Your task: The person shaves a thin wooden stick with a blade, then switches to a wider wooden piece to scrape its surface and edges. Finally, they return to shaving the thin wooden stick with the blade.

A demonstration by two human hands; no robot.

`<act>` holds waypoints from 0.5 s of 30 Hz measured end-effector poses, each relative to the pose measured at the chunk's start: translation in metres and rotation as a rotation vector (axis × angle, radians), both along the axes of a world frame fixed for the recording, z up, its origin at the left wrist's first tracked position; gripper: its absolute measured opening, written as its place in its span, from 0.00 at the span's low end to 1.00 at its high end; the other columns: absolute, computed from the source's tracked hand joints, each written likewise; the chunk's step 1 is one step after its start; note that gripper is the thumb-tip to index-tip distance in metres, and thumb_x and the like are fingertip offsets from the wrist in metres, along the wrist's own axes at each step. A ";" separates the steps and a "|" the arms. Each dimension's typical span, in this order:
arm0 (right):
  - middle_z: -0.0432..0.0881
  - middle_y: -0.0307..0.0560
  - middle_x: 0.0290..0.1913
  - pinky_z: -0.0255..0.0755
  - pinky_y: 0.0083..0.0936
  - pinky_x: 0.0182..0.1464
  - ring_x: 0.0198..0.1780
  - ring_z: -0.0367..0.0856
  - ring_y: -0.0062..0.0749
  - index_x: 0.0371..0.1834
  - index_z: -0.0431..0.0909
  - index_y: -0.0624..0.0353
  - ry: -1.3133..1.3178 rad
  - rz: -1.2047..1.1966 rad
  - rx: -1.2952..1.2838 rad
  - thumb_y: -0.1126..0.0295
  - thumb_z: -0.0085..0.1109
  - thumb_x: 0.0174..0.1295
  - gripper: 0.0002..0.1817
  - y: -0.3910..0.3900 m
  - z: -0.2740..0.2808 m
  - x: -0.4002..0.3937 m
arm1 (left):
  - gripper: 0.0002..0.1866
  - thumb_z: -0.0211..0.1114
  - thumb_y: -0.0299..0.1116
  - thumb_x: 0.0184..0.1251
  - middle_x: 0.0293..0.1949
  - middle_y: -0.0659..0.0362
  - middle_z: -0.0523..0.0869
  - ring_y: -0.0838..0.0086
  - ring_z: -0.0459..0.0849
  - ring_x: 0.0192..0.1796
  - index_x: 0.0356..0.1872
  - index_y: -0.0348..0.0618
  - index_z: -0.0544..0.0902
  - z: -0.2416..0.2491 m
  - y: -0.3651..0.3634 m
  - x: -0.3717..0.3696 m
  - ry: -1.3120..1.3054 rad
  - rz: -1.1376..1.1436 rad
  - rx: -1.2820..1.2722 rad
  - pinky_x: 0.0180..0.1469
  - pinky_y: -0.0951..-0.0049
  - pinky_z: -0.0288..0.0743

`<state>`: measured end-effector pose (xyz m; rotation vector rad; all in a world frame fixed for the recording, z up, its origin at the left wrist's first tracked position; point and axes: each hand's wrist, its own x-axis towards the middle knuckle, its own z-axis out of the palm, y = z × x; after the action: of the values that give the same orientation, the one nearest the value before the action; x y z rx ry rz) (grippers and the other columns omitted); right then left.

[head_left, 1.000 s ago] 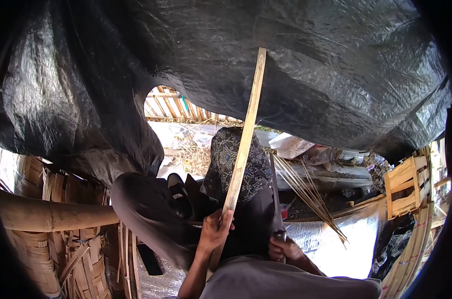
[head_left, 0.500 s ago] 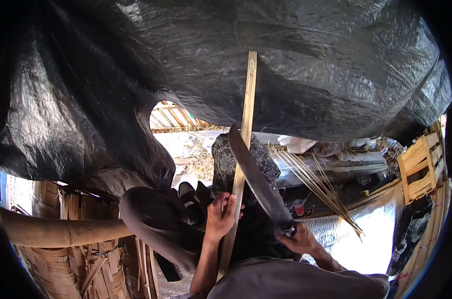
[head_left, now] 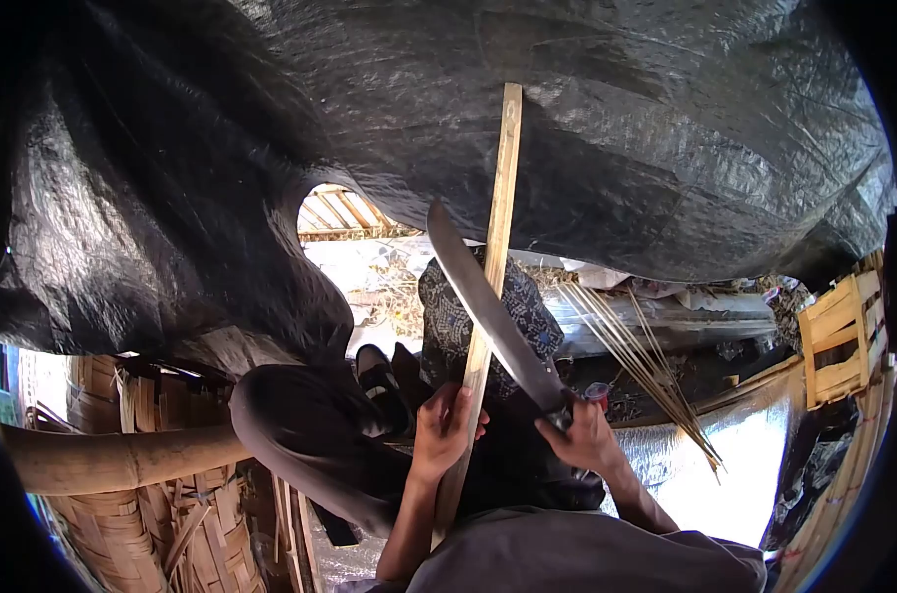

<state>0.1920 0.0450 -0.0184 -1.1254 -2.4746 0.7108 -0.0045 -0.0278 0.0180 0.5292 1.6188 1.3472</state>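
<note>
A long, flat bamboo strip (head_left: pixel 503 188) stands nearly upright in the middle of the view, its lower end by the person's lap. My left hand (head_left: pixel 443 435) is wrapped round its lower part, thumb on the front. My right hand (head_left: pixel 584 439) grips the handle of a large machete (head_left: pixel 488 311). The dark blade slants up to the left and crosses in front of the strip above my left hand; whether it touches the strip I cannot tell. Behind them lies a dark patterned cloth (head_left: pixel 444 321).
A black tarp (head_left: pixel 607 148) hangs across the top. Thin bamboo sticks (head_left: pixel 656 371) lie right of the blade, near a small red cup (head_left: pixel 597 393). A wooden crate (head_left: pixel 836 341) is at far right. Woven baskets (head_left: pixel 113 524) and a thick bamboo pole (head_left: pixel 122 460) stand left.
My right hand has risen slightly, and the machete has moved up and left, its tip now left of the strip. The strip has shifted slightly up and right in view.
</note>
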 end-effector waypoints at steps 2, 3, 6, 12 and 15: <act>0.71 0.56 0.40 0.70 0.36 0.39 0.37 0.71 0.48 0.51 0.68 0.69 0.038 -0.007 0.101 0.60 0.69 0.46 0.32 0.019 0.002 -0.012 | 0.15 0.49 0.38 0.70 0.19 0.59 0.77 0.81 0.76 0.20 0.31 0.35 0.74 -0.002 -0.012 0.000 0.034 -0.015 -0.030 0.22 0.82 0.71; 0.71 0.56 0.40 0.70 0.36 0.39 0.37 0.71 0.48 0.51 0.68 0.69 0.029 -0.001 0.100 0.60 0.69 0.46 0.32 0.028 0.005 -0.017 | 0.16 0.48 0.38 0.70 0.20 0.58 0.78 0.80 0.77 0.20 0.31 0.35 0.75 -0.004 -0.021 0.001 0.038 -0.050 -0.048 0.23 0.81 0.72; 0.75 0.62 0.33 0.70 0.40 0.38 0.33 0.74 0.55 0.49 0.68 0.71 0.045 -0.007 0.261 0.60 0.65 0.48 0.30 0.054 0.009 -0.027 | 0.18 0.47 0.41 0.71 0.20 0.58 0.79 0.80 0.78 0.21 0.31 0.34 0.75 -0.006 -0.045 0.007 -0.010 -0.092 -0.089 0.23 0.80 0.72; 0.76 0.65 0.30 0.70 0.44 0.41 0.35 0.75 0.57 0.45 0.69 0.73 -0.101 -0.048 -0.088 0.69 0.60 0.45 0.25 0.124 0.046 -0.053 | 0.23 0.44 0.46 0.71 0.15 0.61 0.74 0.80 0.75 0.17 0.27 0.35 0.73 -0.002 -0.062 0.017 -0.082 -0.089 -0.189 0.21 0.79 0.69; 0.78 0.64 0.32 0.72 0.45 0.41 0.36 0.77 0.60 0.46 0.71 0.69 0.065 0.056 0.201 0.70 0.60 0.44 0.24 0.151 0.041 -0.064 | 0.23 0.45 0.46 0.71 0.14 0.61 0.73 0.80 0.74 0.16 0.25 0.35 0.72 0.000 -0.059 0.017 -0.048 -0.096 -0.212 0.19 0.78 0.67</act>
<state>0.1276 0.1964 0.0227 -0.9482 -2.4664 0.4923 0.0126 -0.0864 0.0184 0.4376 1.6522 1.0943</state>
